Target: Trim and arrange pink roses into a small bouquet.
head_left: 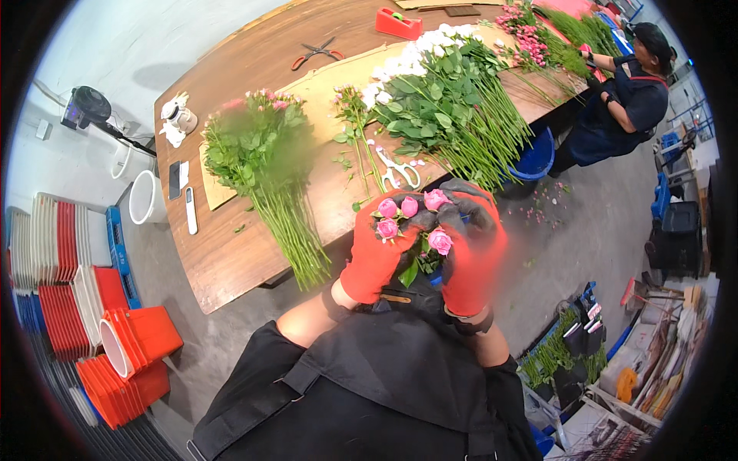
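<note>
A: Biggest thing first?

B: The wooden bench (219, 265), running from near left to far right. Stems and tools spread along it.

A: Anyone else about?

B: One co-worker (626, 107) at the far right, dark cap and dark apron, beside feathery greenery (573, 58).

A: Next size down.

B: A broad heap of white roses (434, 48), blooms toward the far side, long stems jutting past the near edge. A blue tub (536, 157) sits below those ends. Left of the heap, a separate bunch with pink heads (254, 154); part of it is smeared in the view. On the floor at left, orange buckets (146, 346).

A: And the hands?

B: Red gloves, dark fingers, raised together in front of the bench's near edge. Left hand (373, 253): fingers curled shut around small pink roses (409, 206). Right hand (478, 242): fingers bent against the same cluster; cannot tell whether they grip.

A: Smaller items?

B: Red tape dispenser (398, 24) at the back. White-handled scissors (398, 170) just beyond the hands.

A: Smallest?

B: Single blooms: five pink ones show between the gloves, a green leaf (409, 273) hanging under them. Stems mostly hidden.
</note>
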`<action>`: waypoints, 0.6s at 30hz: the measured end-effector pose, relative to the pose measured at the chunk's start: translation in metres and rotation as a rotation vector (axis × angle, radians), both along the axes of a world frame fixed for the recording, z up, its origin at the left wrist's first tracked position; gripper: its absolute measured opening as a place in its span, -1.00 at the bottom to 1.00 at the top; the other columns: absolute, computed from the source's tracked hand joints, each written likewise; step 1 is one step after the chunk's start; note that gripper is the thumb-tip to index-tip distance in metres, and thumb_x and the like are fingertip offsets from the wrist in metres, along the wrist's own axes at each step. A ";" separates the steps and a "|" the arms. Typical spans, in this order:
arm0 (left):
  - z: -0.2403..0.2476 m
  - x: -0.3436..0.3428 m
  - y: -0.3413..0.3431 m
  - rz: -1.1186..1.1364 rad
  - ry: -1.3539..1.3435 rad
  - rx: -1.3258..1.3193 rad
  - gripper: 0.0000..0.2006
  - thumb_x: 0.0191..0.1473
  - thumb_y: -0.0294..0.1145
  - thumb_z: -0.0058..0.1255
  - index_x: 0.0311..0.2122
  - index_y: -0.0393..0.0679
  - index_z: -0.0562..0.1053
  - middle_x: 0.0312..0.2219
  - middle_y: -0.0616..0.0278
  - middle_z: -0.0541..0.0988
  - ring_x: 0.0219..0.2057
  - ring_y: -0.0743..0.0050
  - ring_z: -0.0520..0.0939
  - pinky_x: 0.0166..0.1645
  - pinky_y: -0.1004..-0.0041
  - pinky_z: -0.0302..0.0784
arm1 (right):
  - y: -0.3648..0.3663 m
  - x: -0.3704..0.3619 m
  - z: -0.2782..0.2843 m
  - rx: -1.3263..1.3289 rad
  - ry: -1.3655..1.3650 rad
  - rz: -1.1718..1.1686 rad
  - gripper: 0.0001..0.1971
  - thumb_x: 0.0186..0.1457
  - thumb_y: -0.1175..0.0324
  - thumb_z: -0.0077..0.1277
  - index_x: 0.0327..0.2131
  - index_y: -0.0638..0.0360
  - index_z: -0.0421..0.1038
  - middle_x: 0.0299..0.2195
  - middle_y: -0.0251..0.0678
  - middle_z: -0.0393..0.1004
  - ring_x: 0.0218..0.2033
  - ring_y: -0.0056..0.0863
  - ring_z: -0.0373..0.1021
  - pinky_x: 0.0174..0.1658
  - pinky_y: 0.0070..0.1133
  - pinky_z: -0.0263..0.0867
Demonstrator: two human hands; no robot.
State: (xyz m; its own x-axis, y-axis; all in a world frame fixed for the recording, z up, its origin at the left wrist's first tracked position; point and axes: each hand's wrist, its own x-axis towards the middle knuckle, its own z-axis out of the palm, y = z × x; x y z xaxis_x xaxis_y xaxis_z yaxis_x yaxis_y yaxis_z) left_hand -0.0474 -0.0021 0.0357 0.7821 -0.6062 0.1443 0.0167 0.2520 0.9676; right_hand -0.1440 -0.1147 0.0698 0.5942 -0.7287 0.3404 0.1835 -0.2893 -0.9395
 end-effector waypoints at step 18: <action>0.023 -0.011 -0.005 0.233 -0.516 0.153 -0.65 -0.13 -0.39 0.41 -0.19 -0.21 0.60 -0.27 0.11 0.63 -0.20 0.03 0.60 -0.03 0.21 0.50 | -0.002 -0.010 0.021 -0.408 0.166 -0.118 -0.63 -0.16 0.51 0.39 -0.19 0.21 0.56 -0.10 -0.17 0.56 -0.01 -0.08 0.44 0.15 -0.26 0.29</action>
State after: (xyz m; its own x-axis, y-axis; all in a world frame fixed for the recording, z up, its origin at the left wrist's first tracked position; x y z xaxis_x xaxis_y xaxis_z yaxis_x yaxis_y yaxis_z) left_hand -0.0583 -0.0070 0.0591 0.7489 -0.4706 0.4665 -0.5054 0.0495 0.8614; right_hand -0.1544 -0.1165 0.0912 0.5862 -0.6207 0.5207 -0.0161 -0.6515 -0.7585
